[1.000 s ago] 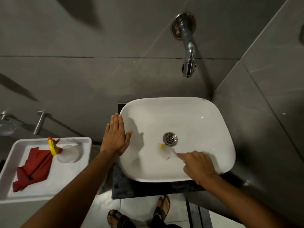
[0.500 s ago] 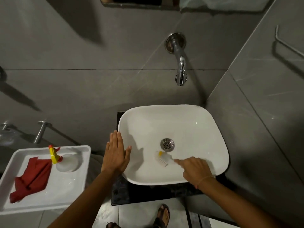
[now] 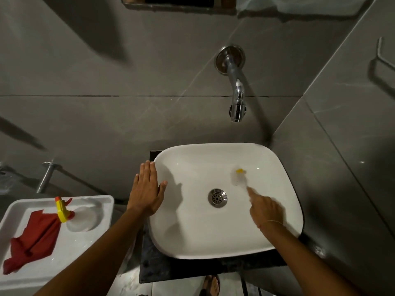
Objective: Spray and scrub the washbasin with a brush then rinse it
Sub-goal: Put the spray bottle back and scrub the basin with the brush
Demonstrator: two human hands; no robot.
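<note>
A white rectangular washbasin (image 3: 192, 242) sits on a dark counter below a chrome wall tap (image 3: 237, 99). Its metal drain (image 3: 217, 198) is in the middle of the bowl. My right hand (image 3: 266, 210) is inside the bowl, right of the drain, shut on a small white brush (image 3: 238, 178) with a yellow tip; the brush is blurred and touches the far right part of the bowl. My left hand (image 3: 146, 189) lies flat with fingers apart on the basin's left rim. A spray bottle (image 3: 74, 216) with a yellow and red nozzle lies in a white tray.
The white tray (image 3: 85, 253) at lower left also holds a red cloth (image 3: 34, 240). Grey tiled walls close in behind and on the right. A metal bracket (image 3: 46, 176) juts from the wall above the tray. My sandalled foot (image 3: 210, 285) shows below the counter.
My right hand has swept the brush from just below-left of the drain to the far right side of the bowl. The camera view has tilted upward. My left hand stays on the rim.
</note>
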